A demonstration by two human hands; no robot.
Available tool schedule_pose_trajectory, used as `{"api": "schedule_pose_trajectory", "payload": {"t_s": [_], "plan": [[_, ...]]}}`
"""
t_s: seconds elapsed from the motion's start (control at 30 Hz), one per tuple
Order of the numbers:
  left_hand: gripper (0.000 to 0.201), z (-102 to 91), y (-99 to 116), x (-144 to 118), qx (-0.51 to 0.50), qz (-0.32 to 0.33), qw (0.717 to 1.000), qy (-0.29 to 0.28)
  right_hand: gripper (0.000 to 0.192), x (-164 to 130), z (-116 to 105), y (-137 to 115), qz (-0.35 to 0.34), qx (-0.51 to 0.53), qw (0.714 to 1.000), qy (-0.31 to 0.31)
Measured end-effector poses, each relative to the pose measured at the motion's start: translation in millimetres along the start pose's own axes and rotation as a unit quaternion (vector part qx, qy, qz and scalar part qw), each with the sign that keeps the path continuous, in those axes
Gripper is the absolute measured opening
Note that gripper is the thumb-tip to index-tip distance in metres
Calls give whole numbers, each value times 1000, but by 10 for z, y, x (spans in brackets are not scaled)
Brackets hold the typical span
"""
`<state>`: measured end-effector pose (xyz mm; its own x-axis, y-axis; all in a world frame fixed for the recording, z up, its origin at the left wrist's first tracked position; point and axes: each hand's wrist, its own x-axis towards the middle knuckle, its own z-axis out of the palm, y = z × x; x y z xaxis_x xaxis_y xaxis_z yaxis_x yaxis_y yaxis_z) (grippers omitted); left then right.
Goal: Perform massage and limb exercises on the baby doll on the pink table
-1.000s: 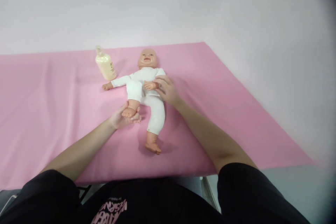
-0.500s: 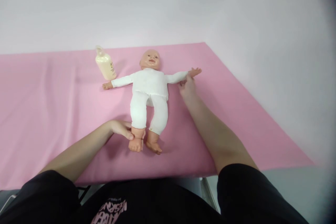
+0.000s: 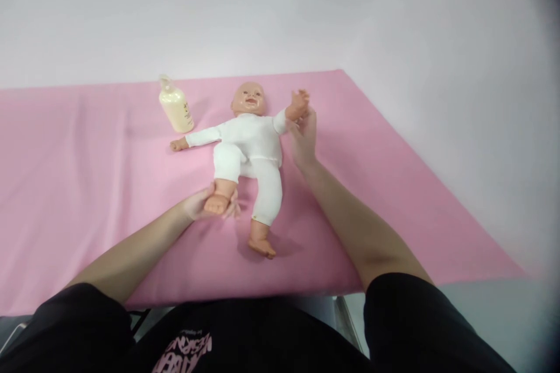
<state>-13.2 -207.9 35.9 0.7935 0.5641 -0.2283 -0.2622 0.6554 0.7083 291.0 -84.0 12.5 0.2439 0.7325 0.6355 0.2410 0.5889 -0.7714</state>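
Observation:
A baby doll [image 3: 250, 137] with a white cloth body lies on its back, its head toward the wall and its feet toward me. My left hand [image 3: 200, 203] is wrapped round the ankle of the doll's leg on the left, and that leg is raised and bent at the knee. Round the wrist of the doll's arm on the right, my right hand [image 3: 303, 137] is closed, holding the arm up off the cloth. The doll's other arm stretches out flat to the left, and its other leg lies straight.
A pump bottle [image 3: 177, 109] of pale yellow liquid stands beyond the doll's outstretched arm. Pink cloth [image 3: 87, 186] covers the table, with creases at the left. A pale wall [image 3: 262, 11] rises behind the table's far edge.
My left hand has lifted the doll's leg and pushed it toward its body, bending the knee. My right hand has raised the doll's arm and brought it inward, toward the head.

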Motion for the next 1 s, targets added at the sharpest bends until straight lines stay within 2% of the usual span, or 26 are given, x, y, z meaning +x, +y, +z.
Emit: {"api": "schedule_pose_trajectory", "payload": {"t_s": [0.07,0.1,0.17,0.23,0.3,0.37,0.53,0.63,0.7,0.83,1.0], "plan": [[60,1,29,26,16,23,1000,-6,53,-64,68,-156,-51,-36,997,-44],[62,2,43,38,26,33,999,-11,47,-97,89,-218,-89,-69,990,-85],[61,5,55,58,34,55,998,-5,37,-152,113,-300,-156,-140,960,-188],[57,3,43,76,36,63,997,-4,34,-185,119,-334,-183,-188,928,-266],[55,-11,14,88,42,66,997,-12,34,-194,119,-337,-178,-204,917,-293],[58,-40,-18,88,54,54,997,-28,35,-189,115,-330,-170,-201,919,-292],[65,-129,-62,24,121,-23,988,-91,39,-155,102,-264,-131,-130,957,-226],[67,-158,-63,-13,206,-42,972,-104,49,-96,87,-145,-54,-40,986,-150],[66,-157,-60,-17,260,-48,957,-123,56,-36,58,-44,9,30,996,-87],[63,-85,-43,-10,343,-53,921,-177,53,78,-70,143,127,158,979,21],[50,56,-41,-49,424,-37,886,-183,43,161,-235,341,281,258,918,113]]}}
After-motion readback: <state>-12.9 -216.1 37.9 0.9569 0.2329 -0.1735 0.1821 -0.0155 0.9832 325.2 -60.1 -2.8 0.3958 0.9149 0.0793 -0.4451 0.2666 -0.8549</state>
